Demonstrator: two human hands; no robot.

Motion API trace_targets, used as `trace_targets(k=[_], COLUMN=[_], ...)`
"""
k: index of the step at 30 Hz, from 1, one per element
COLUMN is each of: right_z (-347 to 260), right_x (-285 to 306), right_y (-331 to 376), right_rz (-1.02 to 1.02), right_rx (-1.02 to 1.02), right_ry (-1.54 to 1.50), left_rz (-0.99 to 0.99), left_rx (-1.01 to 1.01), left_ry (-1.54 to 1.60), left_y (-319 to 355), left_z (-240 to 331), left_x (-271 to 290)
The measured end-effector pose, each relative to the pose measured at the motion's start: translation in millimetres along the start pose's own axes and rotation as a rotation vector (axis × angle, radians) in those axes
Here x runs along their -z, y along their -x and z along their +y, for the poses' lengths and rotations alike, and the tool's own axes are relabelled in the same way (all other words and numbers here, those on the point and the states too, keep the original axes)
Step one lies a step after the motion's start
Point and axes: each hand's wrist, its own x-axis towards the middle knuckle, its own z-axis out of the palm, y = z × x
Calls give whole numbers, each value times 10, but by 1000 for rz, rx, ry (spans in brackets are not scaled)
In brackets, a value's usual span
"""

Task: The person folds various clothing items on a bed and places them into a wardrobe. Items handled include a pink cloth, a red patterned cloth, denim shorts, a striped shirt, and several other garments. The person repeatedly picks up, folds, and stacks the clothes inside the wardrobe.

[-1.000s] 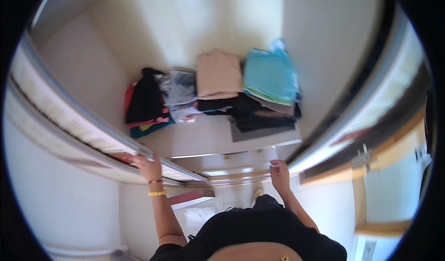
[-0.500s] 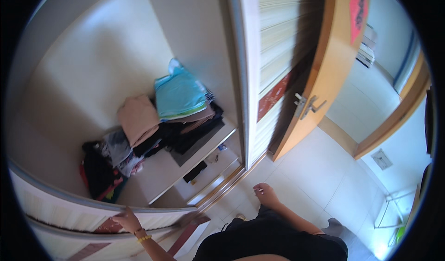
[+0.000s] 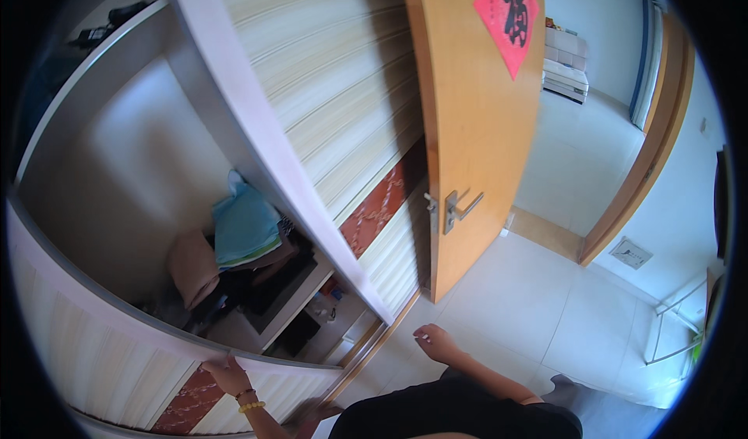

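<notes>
My left hand [image 3: 227, 377] is on the frame edge of a sliding wardrobe door [image 3: 117, 377], fingers against its cream slatted face and brown-red band. Behind that door the wardrobe opening shows folded clothes on a shelf: a light blue garment [image 3: 243, 229], a beige one [image 3: 195, 267] and dark ones [image 3: 269, 291] beneath and beside them. My right hand [image 3: 438, 344] hangs in front of my body above the floor, its fingers loosely curled with nothing visible in them. A yellow bead bracelet [image 3: 252, 405] circles my left wrist.
A second slatted wardrobe panel [image 3: 312, 88] stands right of the opening. Beyond it is an open wooden door [image 3: 483, 127] with a lever handle [image 3: 460, 209] and a red paper diamond [image 3: 510, 18]. A metal-framed rack [image 3: 678, 322] stands at the right. Pale tiles [image 3: 514, 299] cover the floor.
The sliding door, with my left hand on it, now covers more of the opening, hiding the dark clothes at the left. My view has turned right. My right hand stays curled.
</notes>
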Motion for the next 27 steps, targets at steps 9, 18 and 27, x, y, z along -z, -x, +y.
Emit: trace_targets(k=[9,18,27], right_z=[802,1239,1565], right_x=[1106,2024,2941], right_y=[18,2,-226], right_rz=[202,349,462], right_rx=[-71,-154,-203], right_ry=[14,-40,-160], left_rz=[-136,-329,-643], left_rx=[-161,-264,52], left_ry=[136,416,1046], left_y=[320,466,383], left_z=[1071,1753,1995], left_x=[-520,-1190,-1593])
